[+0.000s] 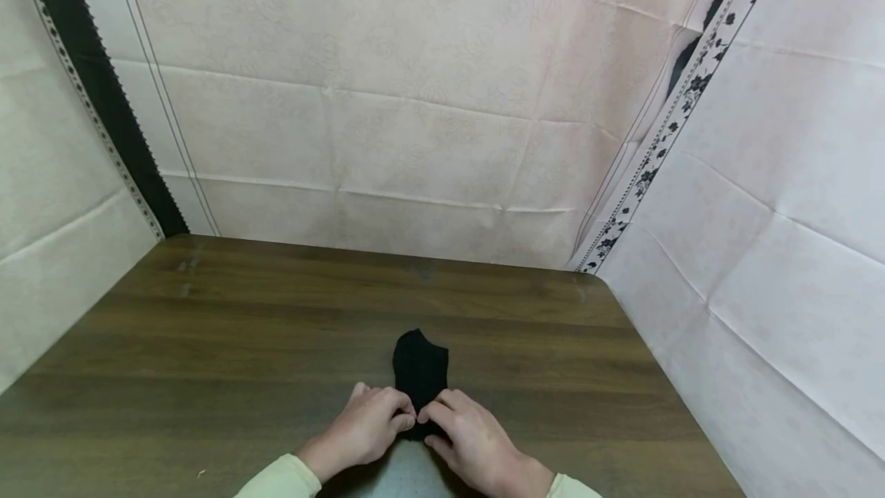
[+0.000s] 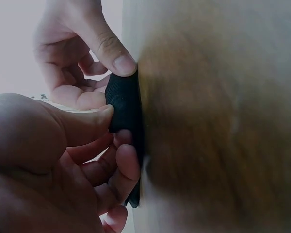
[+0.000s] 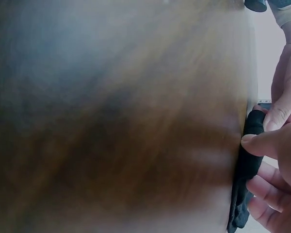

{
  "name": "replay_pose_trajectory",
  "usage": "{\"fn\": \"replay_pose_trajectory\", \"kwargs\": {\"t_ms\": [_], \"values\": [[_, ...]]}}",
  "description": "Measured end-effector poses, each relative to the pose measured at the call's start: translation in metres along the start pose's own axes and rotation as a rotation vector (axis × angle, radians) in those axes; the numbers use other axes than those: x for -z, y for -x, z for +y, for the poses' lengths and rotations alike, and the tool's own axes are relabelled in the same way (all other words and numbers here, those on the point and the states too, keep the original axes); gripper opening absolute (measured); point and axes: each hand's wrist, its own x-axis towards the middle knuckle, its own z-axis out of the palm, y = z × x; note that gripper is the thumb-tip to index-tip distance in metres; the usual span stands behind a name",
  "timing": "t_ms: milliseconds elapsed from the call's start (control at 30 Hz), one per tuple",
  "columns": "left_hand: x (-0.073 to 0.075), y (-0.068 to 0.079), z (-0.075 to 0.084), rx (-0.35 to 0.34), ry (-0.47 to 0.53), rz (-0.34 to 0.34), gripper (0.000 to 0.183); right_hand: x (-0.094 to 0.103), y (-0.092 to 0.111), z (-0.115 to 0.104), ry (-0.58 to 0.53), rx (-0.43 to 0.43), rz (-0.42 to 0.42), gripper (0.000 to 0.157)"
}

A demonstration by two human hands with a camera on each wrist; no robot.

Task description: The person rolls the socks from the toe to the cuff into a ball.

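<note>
A black sock (image 1: 420, 367) lies on the brown wooden table (image 1: 311, 313), its far end spread flat and its near end between both hands. My left hand (image 1: 373, 421) pinches the near end from the left. In the left wrist view, its thumb is on the folded or rolled part of the sock (image 2: 123, 104), with the fingers curled at its side. From the right, my right hand (image 1: 477, 436) holds the same end. The right wrist view has that hand's thumb (image 3: 259, 143) on the thick near edge, its fingers along the sock. The hands partly hide the near end.
Pale patterned cloth (image 1: 373, 114) hangs behind the table, with white cloth (image 1: 795, 252) at the right and more cloth (image 1: 62, 214) at the left. A small pale speck (image 1: 200, 473) lies on the table at front left.
</note>
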Motion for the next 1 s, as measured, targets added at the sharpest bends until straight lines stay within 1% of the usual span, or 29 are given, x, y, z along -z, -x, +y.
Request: {"fn": "replay_pose_trajectory", "kwargs": {"t_ms": [133, 300, 467, 733, 867, 1000], "values": [[-0.0007, 0.0012, 0.0, -0.004, 0.006, 0.019, 0.011, 0.0006, -0.0002, -0.0007, -0.01, -0.011, -0.028, 0.021], [-0.0035, 0.004, -0.0007, -0.019, 0.042, 0.071, 0.009, 0.0006, -0.0005, -0.0003, -0.032, -0.016, -0.036, 0.018], [-0.0046, 0.0061, -0.0012, -0.027, 0.052, 0.112, 0.015, 0.0013, -0.0016, -0.0008, -0.06, -0.043, -0.058, 0.017], [-0.0041, 0.0064, 0.0001, -0.031, 0.017, 0.122, 0.019, 0.0041, -0.0048, 0.0, -0.116, -0.124, -0.119, 0.015], [-0.0033, 0.0064, 0.0002, -0.036, -0.004, 0.12, 0.02, 0.0049, -0.0053, 0.0002, -0.126, -0.132, -0.122, 0.016], [-0.0023, 0.0064, 0.0, -0.037, -0.008, 0.112, 0.016, 0.005, -0.005, 0.0004, -0.127, -0.125, -0.115, 0.016]]}}
